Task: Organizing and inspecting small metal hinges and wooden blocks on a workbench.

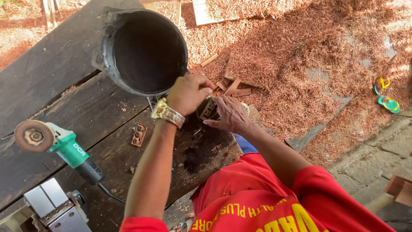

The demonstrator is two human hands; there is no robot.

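A small carved wooden piece (209,109) is held between the left hand (187,93) and the right hand (231,114) at the edge of a dark plank workbench (51,73). A wristwatch (168,113) is worn on the left wrist. Just above the grip a black bucket (143,51) is seen. A similar wooden piece (138,135) lies left of the grip, and a green angle grinder (60,145) further left. Wood shavings (300,47) are spread beyond the grip.

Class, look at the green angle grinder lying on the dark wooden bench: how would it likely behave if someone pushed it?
The angle grinder probably feels heavy and rigid. Its round disc might let it pivot or rock. Its cord could drag behind.
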